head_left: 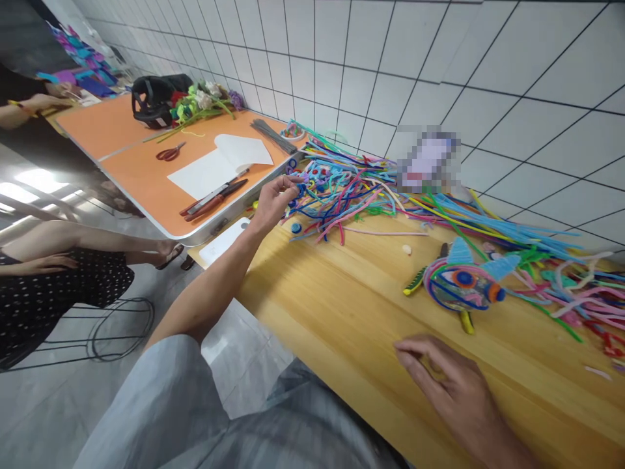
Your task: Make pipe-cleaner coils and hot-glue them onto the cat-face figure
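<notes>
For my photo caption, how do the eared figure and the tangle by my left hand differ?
The eared figure is compact and formed; the tangle is loose strands. The figure is just beyond your right hand, the tangle at your left hand. Both are multicoloured.

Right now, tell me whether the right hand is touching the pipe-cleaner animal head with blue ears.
No, the right hand is apart from the pipe-cleaner animal head, with bare wooden tabletop visible between them.

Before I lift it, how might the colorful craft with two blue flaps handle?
The craft looks light, seemingly built of thin stems. Its blue flaps likely bend, since they jut out. It may rock: yellow handles poke out, perhaps from beneath.
</notes>
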The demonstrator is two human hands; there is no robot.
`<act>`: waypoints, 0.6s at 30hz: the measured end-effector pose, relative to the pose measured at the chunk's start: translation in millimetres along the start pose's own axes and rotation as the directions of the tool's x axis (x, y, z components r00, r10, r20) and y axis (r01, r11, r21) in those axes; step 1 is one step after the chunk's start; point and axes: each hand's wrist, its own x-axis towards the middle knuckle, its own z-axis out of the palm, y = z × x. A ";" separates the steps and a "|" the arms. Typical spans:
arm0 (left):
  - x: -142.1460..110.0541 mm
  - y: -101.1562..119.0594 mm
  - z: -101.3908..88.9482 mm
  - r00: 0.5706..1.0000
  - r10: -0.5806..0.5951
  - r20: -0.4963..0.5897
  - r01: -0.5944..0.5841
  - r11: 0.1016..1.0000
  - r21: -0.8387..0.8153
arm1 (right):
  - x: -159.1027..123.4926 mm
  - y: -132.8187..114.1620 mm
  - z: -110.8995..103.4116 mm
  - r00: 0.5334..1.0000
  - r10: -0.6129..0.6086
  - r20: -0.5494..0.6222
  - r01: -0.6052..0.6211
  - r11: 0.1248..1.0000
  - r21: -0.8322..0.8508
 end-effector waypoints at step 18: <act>-29.3 -18.1 46.8 0.872 0.404 0.278 -0.479 0.822 0.309 | 239.3 27.0 141.9 0.887 0.455 -0.081 -0.239 0.603 0.761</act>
